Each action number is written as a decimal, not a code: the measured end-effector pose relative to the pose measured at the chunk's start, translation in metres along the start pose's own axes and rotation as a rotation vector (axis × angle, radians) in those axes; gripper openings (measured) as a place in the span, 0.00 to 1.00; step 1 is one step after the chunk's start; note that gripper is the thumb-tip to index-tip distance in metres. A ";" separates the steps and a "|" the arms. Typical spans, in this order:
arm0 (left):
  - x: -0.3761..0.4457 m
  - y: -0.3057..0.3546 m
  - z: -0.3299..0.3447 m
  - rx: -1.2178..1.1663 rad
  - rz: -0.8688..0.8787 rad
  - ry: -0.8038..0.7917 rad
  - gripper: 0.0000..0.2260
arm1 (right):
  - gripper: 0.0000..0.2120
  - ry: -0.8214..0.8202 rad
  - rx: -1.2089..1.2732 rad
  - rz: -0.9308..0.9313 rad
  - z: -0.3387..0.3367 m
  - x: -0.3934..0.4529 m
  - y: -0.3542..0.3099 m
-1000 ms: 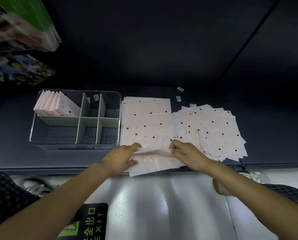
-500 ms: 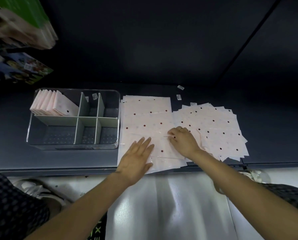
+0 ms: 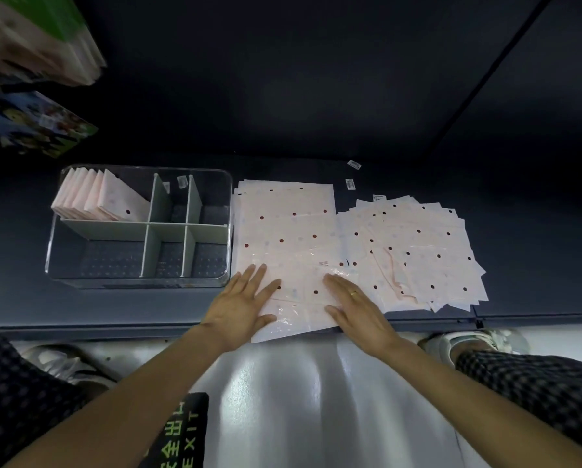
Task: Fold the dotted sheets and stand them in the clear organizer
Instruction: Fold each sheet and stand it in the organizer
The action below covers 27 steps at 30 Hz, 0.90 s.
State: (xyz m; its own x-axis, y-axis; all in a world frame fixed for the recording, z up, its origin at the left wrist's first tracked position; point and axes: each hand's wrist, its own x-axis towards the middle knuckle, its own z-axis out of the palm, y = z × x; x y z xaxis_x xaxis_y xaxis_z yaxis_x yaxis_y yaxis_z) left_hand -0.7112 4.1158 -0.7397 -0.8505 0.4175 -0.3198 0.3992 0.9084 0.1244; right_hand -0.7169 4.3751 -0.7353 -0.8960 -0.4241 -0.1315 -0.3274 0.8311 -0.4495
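On sheet [image 3: 296, 292] – both hands now flat

Flat sheets [image 3: 284, 228]: pale pink, dark-dotted, stacked just right of organizer.
Loose pile [image 3: 418, 251]: fanned, further right.
Organizer [image 3: 139, 280]: clear, divided; folded sheets [image 3: 100, 197] upright in rear-left compartment.

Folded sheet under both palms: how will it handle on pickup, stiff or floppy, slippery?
Likely floppy: the folded sheet looks thin, and both the left hand and right hand press it flat. Probably slippery: its glossy film glints. It overhangs the shelf edge, so it may slide off once released.
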 end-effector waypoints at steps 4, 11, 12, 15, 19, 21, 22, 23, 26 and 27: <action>-0.006 0.000 -0.005 0.008 -0.023 0.017 0.30 | 0.22 -0.011 -0.029 -0.008 -0.016 -0.014 0.024; 0.001 0.056 -0.013 -0.058 0.010 0.032 0.25 | 0.22 0.056 -0.315 -0.192 -0.025 -0.008 0.020; 0.002 0.059 -0.014 -0.048 -0.018 0.022 0.25 | 0.27 0.055 -0.367 -0.216 -0.026 -0.007 0.020; 0.003 0.062 -0.017 0.001 -0.049 -0.011 0.24 | 0.29 0.061 -0.440 -0.302 -0.034 -0.004 0.018; 0.002 0.060 -0.018 -0.015 -0.076 -0.039 0.24 | 0.15 0.144 -0.396 -0.447 -0.051 0.000 0.009; -0.002 0.058 -0.015 -0.067 -0.079 0.001 0.23 | 0.06 0.190 -0.369 -0.517 -0.053 -0.002 -0.002; -0.004 0.058 -0.014 -0.094 -0.072 0.041 0.23 | 0.02 0.211 -0.355 -0.554 -0.052 -0.004 -0.010; -0.006 0.058 -0.012 -0.125 -0.066 0.085 0.21 | 0.05 0.231 -0.332 -0.573 -0.050 -0.006 -0.018; -0.014 0.063 -0.007 -0.254 -0.078 0.189 0.16 | 0.11 0.275 -0.243 -0.577 -0.043 -0.010 -0.044; -0.016 0.065 -0.006 -0.309 -0.091 0.216 0.14 | 0.09 0.271 -0.198 -0.563 -0.041 -0.011 -0.051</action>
State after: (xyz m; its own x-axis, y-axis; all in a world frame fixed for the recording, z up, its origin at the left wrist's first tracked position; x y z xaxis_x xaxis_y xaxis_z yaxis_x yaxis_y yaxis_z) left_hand -0.6732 4.1684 -0.7212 -0.9432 0.3004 -0.1418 0.2250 0.8918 0.3926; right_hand -0.7027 4.3518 -0.6750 -0.6070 -0.7297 0.3148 -0.7943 0.5702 -0.2097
